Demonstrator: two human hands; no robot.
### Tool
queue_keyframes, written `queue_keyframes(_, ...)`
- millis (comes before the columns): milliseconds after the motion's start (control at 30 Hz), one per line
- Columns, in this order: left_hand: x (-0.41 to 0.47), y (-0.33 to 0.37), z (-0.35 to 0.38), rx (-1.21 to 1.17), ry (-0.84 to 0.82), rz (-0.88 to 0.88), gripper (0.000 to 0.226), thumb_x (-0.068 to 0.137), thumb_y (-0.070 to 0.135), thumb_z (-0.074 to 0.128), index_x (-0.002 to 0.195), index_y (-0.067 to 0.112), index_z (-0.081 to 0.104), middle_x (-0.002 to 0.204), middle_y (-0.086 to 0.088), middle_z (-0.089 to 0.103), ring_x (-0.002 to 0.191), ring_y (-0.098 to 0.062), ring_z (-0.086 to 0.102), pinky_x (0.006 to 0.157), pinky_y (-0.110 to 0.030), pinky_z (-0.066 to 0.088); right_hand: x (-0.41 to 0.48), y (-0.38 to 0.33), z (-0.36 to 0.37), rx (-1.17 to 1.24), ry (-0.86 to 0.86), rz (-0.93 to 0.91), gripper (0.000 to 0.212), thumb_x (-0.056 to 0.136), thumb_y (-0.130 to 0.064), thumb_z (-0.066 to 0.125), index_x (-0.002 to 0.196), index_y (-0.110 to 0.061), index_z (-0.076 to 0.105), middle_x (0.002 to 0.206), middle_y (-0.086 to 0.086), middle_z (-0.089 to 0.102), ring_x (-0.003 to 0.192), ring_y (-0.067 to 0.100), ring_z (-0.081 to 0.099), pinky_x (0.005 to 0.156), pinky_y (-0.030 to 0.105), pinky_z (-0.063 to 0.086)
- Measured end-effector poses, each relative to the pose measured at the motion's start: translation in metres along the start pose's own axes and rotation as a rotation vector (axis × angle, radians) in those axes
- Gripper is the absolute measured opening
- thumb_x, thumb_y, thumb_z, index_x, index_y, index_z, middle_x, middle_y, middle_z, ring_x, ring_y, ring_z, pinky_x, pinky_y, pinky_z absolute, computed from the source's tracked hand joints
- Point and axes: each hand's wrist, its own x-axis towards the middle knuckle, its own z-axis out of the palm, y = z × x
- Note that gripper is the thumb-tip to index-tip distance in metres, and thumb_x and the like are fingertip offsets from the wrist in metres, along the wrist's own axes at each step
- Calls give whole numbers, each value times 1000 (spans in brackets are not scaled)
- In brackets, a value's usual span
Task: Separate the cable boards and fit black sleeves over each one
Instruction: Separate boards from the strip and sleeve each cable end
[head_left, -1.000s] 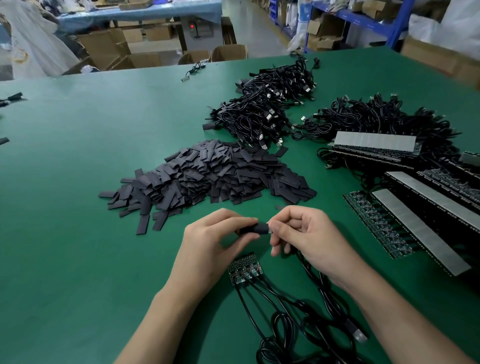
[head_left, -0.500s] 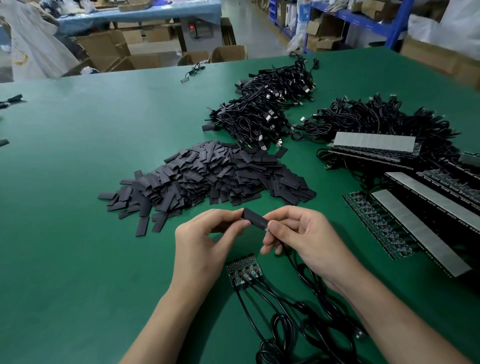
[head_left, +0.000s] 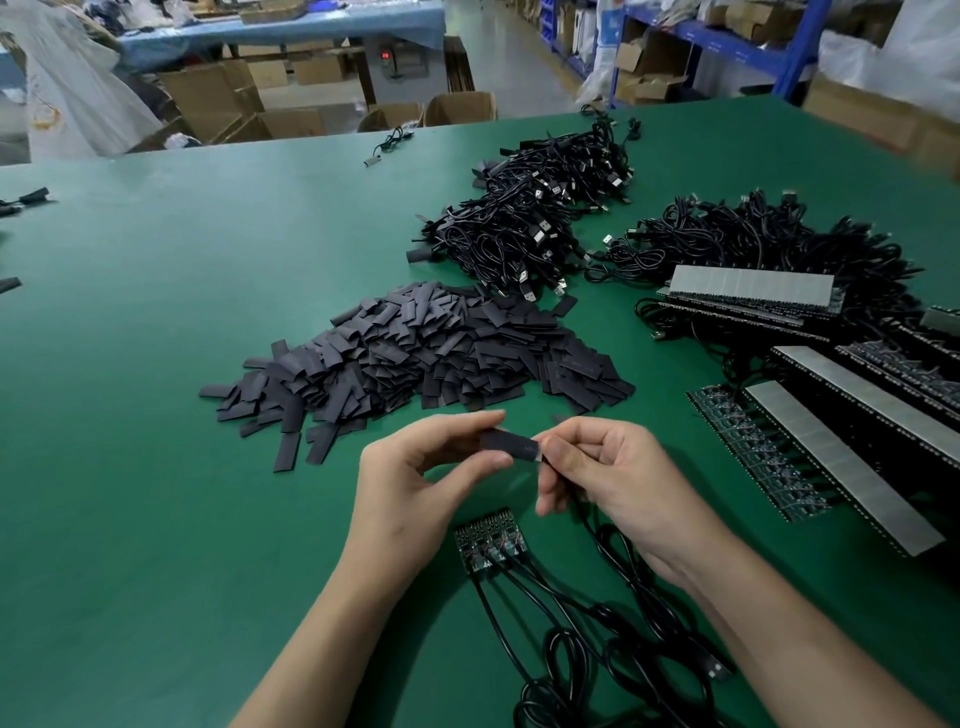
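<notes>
Head view: black sleeve at frame ctr, above tabletop, long axis approx L-R, right end tilted slightly down. Left hand pinches its left end w/ thumb + forefinger; right hand pinches the right end, cable trailing down.

The table is showing a smooth, matt green top; whether it is cloth or rubber is not coming through. The held sleeve is looking like thin black plastic and catching a faint sheen, while the pile of sleeves is lying dull and matt. The cables are gleaming in glossy black plastic jackets, and the plugs in the far heap are glinting as bare metal. The board is showing a dark green, bumpy face. The strips are reflecting a flat, pale grey. The boxes are showing matt brown cardboard; the shelves are shining in blue-painted metal.
</notes>
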Motion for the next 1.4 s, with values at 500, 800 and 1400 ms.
queue_keyframes(500,3,-4,-7,117,-75,71,20,76,35,83,95,33,76,87,17,77,80,-5,74,79,-15,54,-1,-3,-6,-168,-57,24,15,96,-17,67,83,-12,72,70,5,71,62,18,71,56,20,50)
queue_keyframes(800,2,-2,-12,154,-115,80,20,76,31,83,95,31,77,88,15,77,81,-7,74,79,-18,56,0,-1,-5,-258,-52,-16,24,98,-14,68,80,-27,76,70,4,72,61,19,72,56,19,50)
queue_keyframes(1400,1,1,-5,268,-167,157,17,81,23,85,96,22,80,89,15,75,84,-5,72,78,-18,55,-1,0,-5,-381,-44,-26,20,99,-15,68,81,-23,73,70,4,73,62,20,73,56,21,51)
